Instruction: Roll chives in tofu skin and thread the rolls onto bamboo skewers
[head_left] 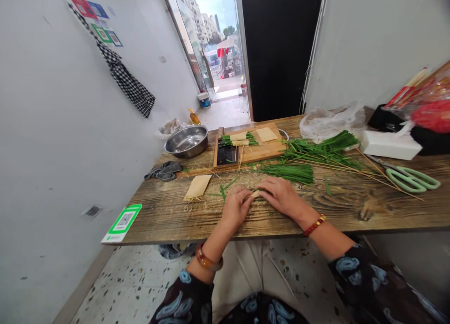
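Note:
Both hands meet over the near middle of the wooden table. My left hand [237, 203] is closed on one end of a small tan tofu-skin roll [256, 193]. On the other end of that roll press the fingers of my right hand [281, 195]. Just beyond lies a bunch of cut green chives [290, 172]. Left of my hands sits a stack of tan tofu-skin sheets [197, 188]. Finished-looking rolls [239, 139] with chives sticking out rest on skewers upon the cutting board [263, 150], beside more tofu-skin sheets [266, 134].
A steel basin [187, 143] and a grey cloth [164, 170] are at the left. More chives [323, 148], loose bamboo skewers [372, 175], green-handled scissors [413, 178], a white box [391, 144] and a plastic bag [332, 122] lie rightward. A QR-code sign [123, 222] stands at the near left corner.

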